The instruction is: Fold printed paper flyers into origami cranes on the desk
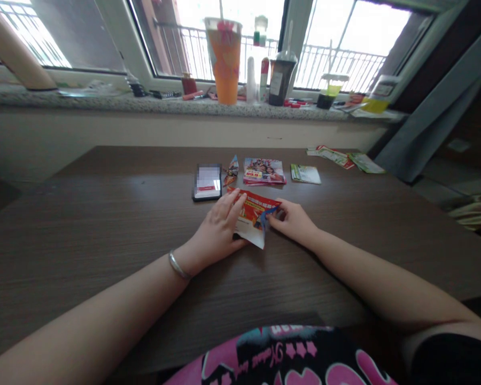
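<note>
A printed paper flyer [251, 216], red and yellow on top with a white lower part, is bent between my hands just above the table. My left hand [220, 219] grips its left side, fingers laid over the front and the thumb low near the bottom edge. At the other side my right hand [291, 219] pinches the right edge, where a blue part of the sheet curls over. Beyond the flyer stand a small folded paper piece [231, 172] and a stack of printed flyers [263, 171]. A phone [207, 182] with a lit screen lies to the left.
On the brown table [104, 214], a pale green card stack [305, 174] and scattered leaflets [336, 156] lie at the back right. Behind, the stone windowsill [152, 104] carries a large orange cup [224, 61], a dark drink cup [280, 80] and several small items.
</note>
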`<move>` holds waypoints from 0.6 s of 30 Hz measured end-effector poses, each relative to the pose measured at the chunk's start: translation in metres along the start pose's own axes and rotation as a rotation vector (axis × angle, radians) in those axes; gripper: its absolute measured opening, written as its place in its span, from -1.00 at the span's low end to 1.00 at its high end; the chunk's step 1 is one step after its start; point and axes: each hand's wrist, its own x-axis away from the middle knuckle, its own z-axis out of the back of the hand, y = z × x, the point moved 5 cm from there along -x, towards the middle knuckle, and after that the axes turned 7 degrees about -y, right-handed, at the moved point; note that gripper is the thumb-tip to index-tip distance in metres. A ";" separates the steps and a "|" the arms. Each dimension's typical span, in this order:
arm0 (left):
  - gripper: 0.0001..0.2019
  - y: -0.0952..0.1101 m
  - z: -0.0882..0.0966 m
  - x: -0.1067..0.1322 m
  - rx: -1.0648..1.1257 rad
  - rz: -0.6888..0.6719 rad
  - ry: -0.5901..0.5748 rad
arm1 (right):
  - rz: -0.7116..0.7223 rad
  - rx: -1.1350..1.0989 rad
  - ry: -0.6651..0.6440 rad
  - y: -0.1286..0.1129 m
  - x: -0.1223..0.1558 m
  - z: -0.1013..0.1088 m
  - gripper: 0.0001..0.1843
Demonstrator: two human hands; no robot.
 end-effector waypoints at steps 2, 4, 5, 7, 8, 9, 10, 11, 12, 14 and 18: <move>-0.06 0.003 0.005 -0.001 -0.047 -0.051 0.065 | 0.008 0.002 -0.019 -0.004 0.002 -0.001 -0.74; -0.09 0.006 0.009 -0.002 -0.075 -0.089 0.098 | 0.045 0.009 -0.047 -0.008 0.003 -0.002 -0.78; -0.10 0.007 0.011 -0.002 -0.080 -0.103 0.103 | 0.072 0.025 -0.058 -0.011 0.004 -0.003 -0.81; -0.09 0.008 0.013 -0.003 -0.071 -0.112 0.108 | 0.115 0.088 -0.068 -0.015 0.004 -0.003 -0.88; -0.08 0.008 0.014 -0.003 -0.062 -0.105 0.113 | 0.127 0.124 -0.059 -0.016 0.004 -0.003 -0.93; -0.08 0.008 0.016 -0.003 -0.056 -0.095 0.117 | 0.133 0.155 -0.043 -0.018 0.005 -0.002 -0.96; -0.08 0.008 0.017 -0.004 -0.052 -0.082 0.124 | 0.138 0.176 -0.019 -0.019 0.005 -0.001 -0.95; -0.08 0.008 0.019 -0.004 -0.053 -0.070 0.126 | 0.143 0.185 0.001 -0.020 0.005 0.000 -0.91; -0.09 0.007 0.020 -0.004 -0.057 -0.061 0.128 | 0.152 0.183 0.018 -0.021 0.006 0.001 -0.89; -0.15 0.008 0.023 -0.005 -0.059 -0.057 0.124 | 0.181 0.161 0.043 -0.024 0.007 0.004 -0.88; -0.35 0.008 0.027 -0.005 -0.012 -0.039 0.130 | 0.244 0.048 0.090 -0.029 0.010 0.008 -0.97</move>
